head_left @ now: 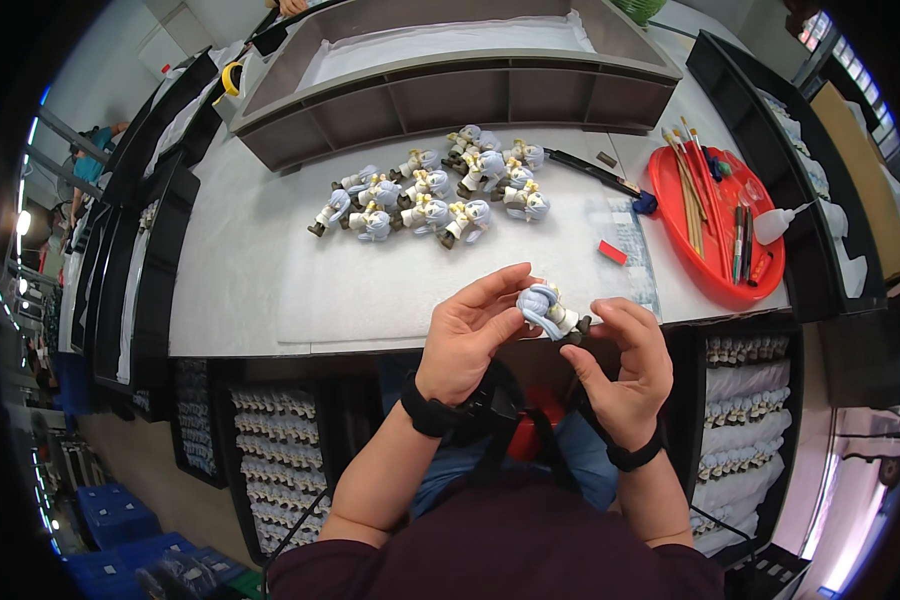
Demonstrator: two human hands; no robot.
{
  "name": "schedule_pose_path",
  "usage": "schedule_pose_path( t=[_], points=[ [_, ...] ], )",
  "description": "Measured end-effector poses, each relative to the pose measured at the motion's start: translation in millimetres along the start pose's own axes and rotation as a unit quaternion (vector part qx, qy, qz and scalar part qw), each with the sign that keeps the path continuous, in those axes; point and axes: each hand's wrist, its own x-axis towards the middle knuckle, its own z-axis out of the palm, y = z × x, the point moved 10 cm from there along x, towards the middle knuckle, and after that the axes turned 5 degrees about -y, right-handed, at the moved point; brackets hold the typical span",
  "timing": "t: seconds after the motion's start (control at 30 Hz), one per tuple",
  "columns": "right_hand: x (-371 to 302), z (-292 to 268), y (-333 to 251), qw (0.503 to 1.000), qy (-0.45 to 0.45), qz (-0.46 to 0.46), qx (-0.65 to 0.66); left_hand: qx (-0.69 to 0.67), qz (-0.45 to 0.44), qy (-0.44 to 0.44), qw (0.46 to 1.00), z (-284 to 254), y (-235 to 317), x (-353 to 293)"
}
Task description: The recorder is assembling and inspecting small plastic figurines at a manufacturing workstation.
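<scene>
While the left hand (475,325) grips the blue-haired figurine (540,308) above the desk (230,260) and the right hand (625,365) pinches its boots, I judge it light, rigid, best held mid-body.

My left hand (467,335) held a pinch, thumb set opposite outstretched fingers, as my right hand (632,368) curled to face it, thumb below and bent fingers above. From the lower edge of my remote view, my left forearm (378,482) and right forearm (657,503), both bare, slanted inward.
</scene>
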Motion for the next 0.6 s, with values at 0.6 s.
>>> schedule_pose_path(
  t=[0.6],
  points=[
    [-57,-79,45,0.978,-0.097,0.132,0.132,0.358,0.034,-0.175,0.916,91,-27,2]
  ],
)
